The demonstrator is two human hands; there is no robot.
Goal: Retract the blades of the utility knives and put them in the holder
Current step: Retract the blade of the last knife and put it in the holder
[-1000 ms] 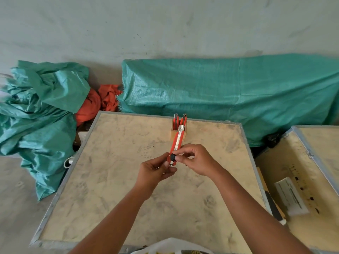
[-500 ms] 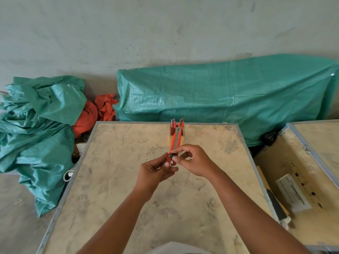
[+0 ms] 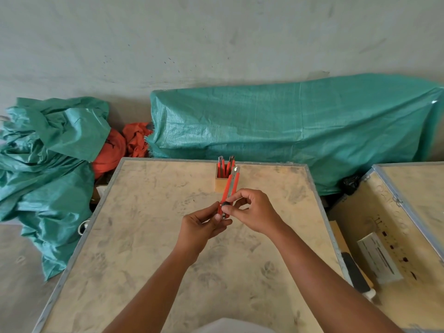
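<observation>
Currently both hands hold the orange utility knife (image 3: 230, 188) above the worktop (image 3: 149, 236); left hand (image 3: 201, 227) fingers pinch its butt to steady it; right hand (image 3: 252, 211) fingers grip the slider; tip aims toward the holder (image 3: 222, 180), presumably ready for insertion.

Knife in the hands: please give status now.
Left hand and right hand both grip the knife, raised above the table. Blade tip barely shows. Holder behind, knives inside. Path clear.

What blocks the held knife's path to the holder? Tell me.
Nothing visible. The knife is held by both hands above bare table, pointing at the holder just beyond. Other knives already stand inside.
</observation>
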